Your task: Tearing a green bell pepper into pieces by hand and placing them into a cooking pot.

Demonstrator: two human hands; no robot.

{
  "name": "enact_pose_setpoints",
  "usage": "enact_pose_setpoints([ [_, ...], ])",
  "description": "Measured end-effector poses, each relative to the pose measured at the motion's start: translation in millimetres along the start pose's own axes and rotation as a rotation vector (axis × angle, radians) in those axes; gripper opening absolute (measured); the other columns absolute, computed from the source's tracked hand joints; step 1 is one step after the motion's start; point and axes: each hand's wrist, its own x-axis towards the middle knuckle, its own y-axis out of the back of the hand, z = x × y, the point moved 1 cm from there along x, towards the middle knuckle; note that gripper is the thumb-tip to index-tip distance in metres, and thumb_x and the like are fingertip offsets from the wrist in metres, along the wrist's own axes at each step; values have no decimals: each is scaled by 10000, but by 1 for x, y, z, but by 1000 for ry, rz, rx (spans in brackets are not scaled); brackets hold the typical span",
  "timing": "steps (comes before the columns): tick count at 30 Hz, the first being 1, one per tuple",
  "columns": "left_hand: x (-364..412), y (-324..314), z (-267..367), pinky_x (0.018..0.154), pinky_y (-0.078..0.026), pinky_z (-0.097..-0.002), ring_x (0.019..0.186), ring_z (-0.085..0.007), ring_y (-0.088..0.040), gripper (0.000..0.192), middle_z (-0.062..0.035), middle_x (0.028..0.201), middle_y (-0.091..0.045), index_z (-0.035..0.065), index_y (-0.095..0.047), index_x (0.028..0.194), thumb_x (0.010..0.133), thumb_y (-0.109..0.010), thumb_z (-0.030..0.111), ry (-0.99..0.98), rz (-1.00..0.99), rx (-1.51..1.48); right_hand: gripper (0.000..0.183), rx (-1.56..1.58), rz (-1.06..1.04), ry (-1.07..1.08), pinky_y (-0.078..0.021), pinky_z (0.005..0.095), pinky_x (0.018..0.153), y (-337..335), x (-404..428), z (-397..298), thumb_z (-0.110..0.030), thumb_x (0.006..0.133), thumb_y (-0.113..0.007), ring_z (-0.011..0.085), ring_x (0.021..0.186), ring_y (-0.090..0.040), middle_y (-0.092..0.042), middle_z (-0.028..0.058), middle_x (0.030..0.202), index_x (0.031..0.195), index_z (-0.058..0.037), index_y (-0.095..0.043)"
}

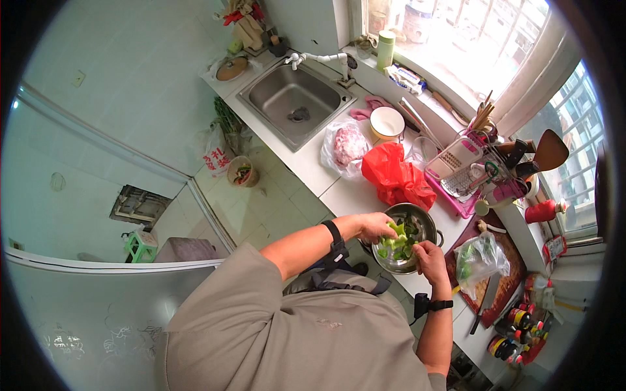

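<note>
A stainless steel pot [430,219] with side handles stands at the counter's front edge, with green vegetable pieces [402,240] in it. My left hand [377,227] reaches over the pot's left side, fingers closed on light green pieces. At the right side of the pot is my right hand [430,259], its fingers curled close to a green piece; whether they grip it or the rim cannot be told. A red plastic bag [393,173] lies just behind the pot. To the right, a wooden cutting board [513,249] bears a clear bag of greens [481,259] and a cleaver [489,295].
Behind to the left is a steel sink [293,97] with a white faucet [323,57]. Bagged meat [349,145], a cream bowl [387,122] and a pink utensil rack [459,200] line the counter. Several sauce bottles [518,317] stand at right. A bin [243,172] is on the floor.
</note>
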Motion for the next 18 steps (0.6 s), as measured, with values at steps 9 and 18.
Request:
enact_pose_setpoints([
  [9,9,-25,3,584,-526,-343,669,-172,-618,468,-88,919,-694,26,-647,1199,863,-767,327,-71,208,365,369,-650,446,459,-541,402,777,-18,13,17,-344,1038,-596,327,825,-697,-719,204,891,1146,-8,-706],
  [18,3,-35,10,631,-568,-335,789,-152,-654,327,-59,915,-707,1,-704,1153,933,-734,242,-154,34,220,262,-81,183,166,-481,353,611,-22,12,7,-232,1032,-643,155,653,-546,-585,76,719,949,16,-629],
])
